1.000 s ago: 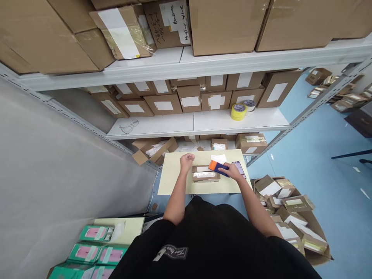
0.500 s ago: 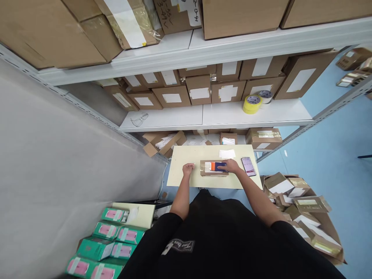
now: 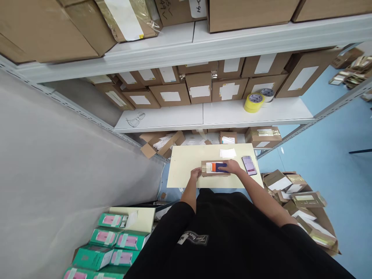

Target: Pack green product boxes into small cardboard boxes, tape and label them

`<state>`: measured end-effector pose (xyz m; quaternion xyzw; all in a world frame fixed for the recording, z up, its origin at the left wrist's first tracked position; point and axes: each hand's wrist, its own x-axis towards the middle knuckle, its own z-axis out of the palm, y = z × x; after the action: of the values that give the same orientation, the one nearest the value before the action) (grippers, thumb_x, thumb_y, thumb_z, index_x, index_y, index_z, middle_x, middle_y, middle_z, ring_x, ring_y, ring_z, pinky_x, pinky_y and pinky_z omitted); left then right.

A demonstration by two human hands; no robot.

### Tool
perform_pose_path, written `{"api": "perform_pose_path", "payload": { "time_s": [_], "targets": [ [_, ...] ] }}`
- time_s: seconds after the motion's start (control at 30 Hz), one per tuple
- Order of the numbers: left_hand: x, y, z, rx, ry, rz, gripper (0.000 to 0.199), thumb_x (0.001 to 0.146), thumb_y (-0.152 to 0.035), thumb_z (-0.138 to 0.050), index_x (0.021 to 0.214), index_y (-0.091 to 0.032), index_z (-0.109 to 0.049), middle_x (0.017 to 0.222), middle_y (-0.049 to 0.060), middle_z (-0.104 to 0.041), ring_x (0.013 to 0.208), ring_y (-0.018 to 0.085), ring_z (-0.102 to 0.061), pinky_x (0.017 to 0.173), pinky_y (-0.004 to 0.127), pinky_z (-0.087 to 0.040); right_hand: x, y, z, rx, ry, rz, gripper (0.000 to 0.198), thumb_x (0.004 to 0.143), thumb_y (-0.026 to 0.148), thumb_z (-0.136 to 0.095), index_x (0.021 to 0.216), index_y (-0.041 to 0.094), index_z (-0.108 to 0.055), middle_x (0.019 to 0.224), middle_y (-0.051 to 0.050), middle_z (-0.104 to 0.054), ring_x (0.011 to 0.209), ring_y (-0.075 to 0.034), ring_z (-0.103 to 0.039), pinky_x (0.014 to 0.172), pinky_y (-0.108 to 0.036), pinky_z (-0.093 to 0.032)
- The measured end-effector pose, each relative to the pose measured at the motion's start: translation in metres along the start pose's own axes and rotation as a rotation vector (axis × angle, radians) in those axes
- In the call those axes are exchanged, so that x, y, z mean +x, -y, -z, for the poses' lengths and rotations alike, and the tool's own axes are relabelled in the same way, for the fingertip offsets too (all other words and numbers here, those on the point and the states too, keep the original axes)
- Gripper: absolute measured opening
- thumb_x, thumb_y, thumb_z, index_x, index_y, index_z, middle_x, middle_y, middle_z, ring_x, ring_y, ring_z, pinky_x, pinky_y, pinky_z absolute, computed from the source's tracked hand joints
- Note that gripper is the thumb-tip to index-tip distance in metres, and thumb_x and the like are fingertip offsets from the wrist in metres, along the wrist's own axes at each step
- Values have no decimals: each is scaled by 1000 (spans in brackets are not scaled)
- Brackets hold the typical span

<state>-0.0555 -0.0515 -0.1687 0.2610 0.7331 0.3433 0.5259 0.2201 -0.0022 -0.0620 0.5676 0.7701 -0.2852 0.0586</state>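
A small brown cardboard box [image 3: 205, 174] with a white label and clear tape lies flat on the cream table [image 3: 180, 155]. My left hand [image 3: 196, 173] is at the box's left end, its fingers closed against that edge. In my right hand [image 3: 233, 166] is a dark blue and orange hand-held tool [image 3: 217, 167] whose exact kind I cannot make out. The tool rests over the label on top of the box, orange end toward the left. A phone [image 3: 249, 165] lies to the right of my right hand. White paper slips [image 3: 228, 153] lie just behind the box.
Ahead stands a white shelf rack [image 3: 174, 118] with labelled cartons, yellow tape rolls [image 3: 254, 103] and glasses [image 3: 136, 119]. An open carton [image 3: 162, 142] is behind the table. At right is a large carton of small boxes [image 3: 308, 201]; at lower left, green boxes [image 3: 95, 255].
My left hand has moved right, from apart from the box to its left end. My right hand still holds the blue and orange tool on the label. The view has shifted slightly.
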Motion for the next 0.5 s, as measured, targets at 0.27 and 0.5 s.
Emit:
{"api": "perform_pose_path", "payload": {
  "time_s": [0.27, 0.5],
  "targets": [
    [-3, -12, 5, 323, -162, 17, 42, 85, -41, -70, 118, -16, -70, 111, 14, -77, 116, 26, -68, 93, 33, -49, 17, 23, 14, -99, 114, -84, 64, 86, 71, -61, 113, 15, -77, 113, -19, -77, 102, -33, -72, 77, -34, -52],
    [-19, -19, -19, 435, -36, -103, 36, 96, -51, -57, 100, -19, -74, 107, 14, -78, 105, 27, -70, 88, 32, -48, 27, 25, 18, -44, 156, -89, 54, 86, 62, -67, 112, 16, -77, 118, -18, -76, 103, -32, -72, 75, -33, -52]
  ]
}}
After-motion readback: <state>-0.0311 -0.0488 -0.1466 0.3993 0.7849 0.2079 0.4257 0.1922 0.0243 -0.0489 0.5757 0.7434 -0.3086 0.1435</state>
